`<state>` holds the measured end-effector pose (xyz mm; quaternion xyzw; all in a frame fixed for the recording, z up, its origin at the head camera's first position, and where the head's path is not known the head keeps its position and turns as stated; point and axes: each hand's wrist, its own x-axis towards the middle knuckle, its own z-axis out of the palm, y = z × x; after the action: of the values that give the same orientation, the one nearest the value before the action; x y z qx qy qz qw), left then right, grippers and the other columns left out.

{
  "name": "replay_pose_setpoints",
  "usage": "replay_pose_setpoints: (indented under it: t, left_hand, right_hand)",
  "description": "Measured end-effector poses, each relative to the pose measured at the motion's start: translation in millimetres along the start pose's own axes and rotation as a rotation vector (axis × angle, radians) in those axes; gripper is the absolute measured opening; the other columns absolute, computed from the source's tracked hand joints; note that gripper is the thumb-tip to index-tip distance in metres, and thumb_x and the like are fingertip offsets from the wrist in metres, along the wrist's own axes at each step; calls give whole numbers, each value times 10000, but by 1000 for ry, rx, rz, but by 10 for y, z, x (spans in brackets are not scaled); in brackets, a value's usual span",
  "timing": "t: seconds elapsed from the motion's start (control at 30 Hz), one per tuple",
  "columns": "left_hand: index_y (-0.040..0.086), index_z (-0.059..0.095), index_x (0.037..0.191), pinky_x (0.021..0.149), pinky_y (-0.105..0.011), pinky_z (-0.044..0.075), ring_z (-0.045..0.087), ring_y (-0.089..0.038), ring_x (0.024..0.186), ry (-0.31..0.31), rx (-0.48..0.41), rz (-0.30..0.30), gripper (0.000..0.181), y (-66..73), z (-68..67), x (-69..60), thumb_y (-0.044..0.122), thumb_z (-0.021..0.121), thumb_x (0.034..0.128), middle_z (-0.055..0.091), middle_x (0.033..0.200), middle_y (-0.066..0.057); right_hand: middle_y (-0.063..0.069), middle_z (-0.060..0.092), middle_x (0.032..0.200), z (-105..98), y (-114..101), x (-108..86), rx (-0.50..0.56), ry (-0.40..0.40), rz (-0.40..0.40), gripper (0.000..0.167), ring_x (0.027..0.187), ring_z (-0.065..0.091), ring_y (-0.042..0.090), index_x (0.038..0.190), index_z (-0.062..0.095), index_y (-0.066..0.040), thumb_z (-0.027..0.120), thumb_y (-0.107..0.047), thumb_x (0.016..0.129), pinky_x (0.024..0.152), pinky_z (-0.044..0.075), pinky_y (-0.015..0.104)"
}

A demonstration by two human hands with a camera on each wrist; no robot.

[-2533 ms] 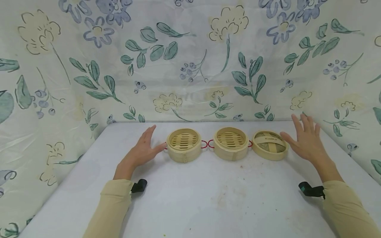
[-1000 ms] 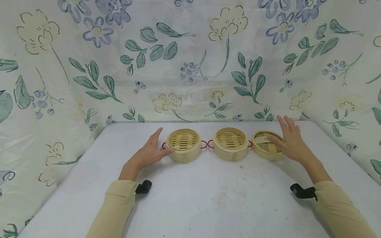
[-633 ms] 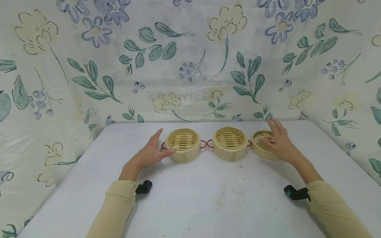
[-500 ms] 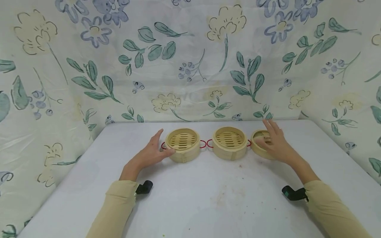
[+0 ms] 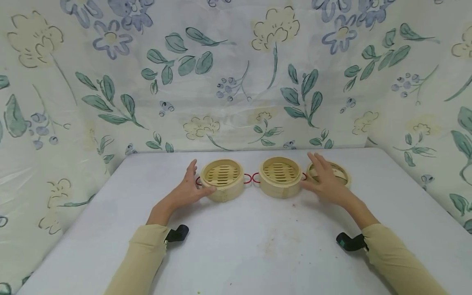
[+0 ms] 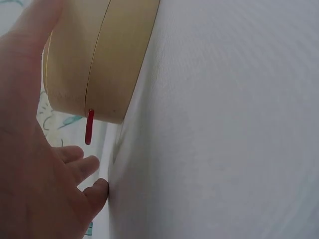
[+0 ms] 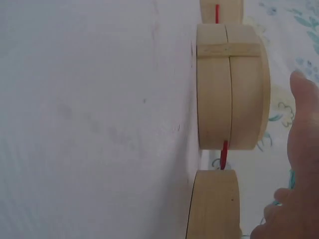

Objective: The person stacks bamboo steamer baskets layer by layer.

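Two round bamboo steamer baskets with slatted bottoms and red side handles stand on the white table. Beside the left steamer basket (image 5: 229,194), my left hand (image 5: 180,191) has its fingers spread past the red handle (image 6: 89,128), with the thumb in front of the wall; thumb contact cannot be made out. My right hand (image 5: 327,185) hovers over the bamboo lid (image 5: 340,171), partly covering it, thumb toward the middle steamer basket (image 5: 280,190). In the right wrist view the thumb stands apart from that basket's wall. Nothing is held by either hand.
The baskets and lid form a row near the back of the table (image 5: 236,246). A floral cloth (image 5: 236,73) hangs behind and at both sides. Small specks and faint stains mark the tabletop. A black wrist camera (image 5: 350,241) sits on each sleeve.
My right hand has moved left from beside the lid, across it, to near the middle basket. The left hand moved slightly closer to the left basket. The head view shifted a little.
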<state>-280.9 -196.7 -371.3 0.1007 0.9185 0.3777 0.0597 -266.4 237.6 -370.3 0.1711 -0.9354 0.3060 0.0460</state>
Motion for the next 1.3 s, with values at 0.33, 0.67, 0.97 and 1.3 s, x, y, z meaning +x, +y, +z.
replay_pose_setpoints:
  t: [0.33, 0.67, 0.97, 1.3]
  left_hand:
    - [115, -164, 1555, 1174, -618, 112, 63, -444, 1489, -25, 16, 39, 1218, 30, 60, 17, 536, 725, 836, -5, 1617, -273]
    - [66, -126, 1553, 1173, -612, 127, 84, -445, 1485, -6, 59, 80, 1260, 62, 142, 33, 499, 781, 793, 64, 1610, -283]
    - [102, -99, 1562, 1154, -625, 191, 182, -448, 1455, -11, 64, 47, 1245, 56, 155, 22, 516, 781, 784, 188, 1562, -293]
    - [109, -45, 1568, 1154, -614, 205, 204, -422, 1454, -7, 49, 65, 1224, 38, 175, 42, 517, 792, 772, 223, 1554, -272]
  right_hand:
    - [236, -20, 1623, 154, -14, 72, 44, -33, -52, 1013, 1487, 6, 450, 1593, 61, -130, 721, -433, 886, 1098, 127, 740]
    - [302, 16, 1603, 253, -78, 102, 18, -46, -56, 1110, 1460, 26, 526, 1591, 84, -121, 791, -469, 809, 1072, 142, 765]
    - [288, 124, 1602, 393, -146, 155, -62, -31, -81, 1113, 1470, 77, 500, 1593, 110, -167, 777, -547, 788, 1161, 42, 661]
    - [260, 81, 1616, 483, -174, 245, 44, -2, -64, 1081, 1487, 19, 467, 1589, 116, -174, 783, -498, 803, 1184, -18, 608]
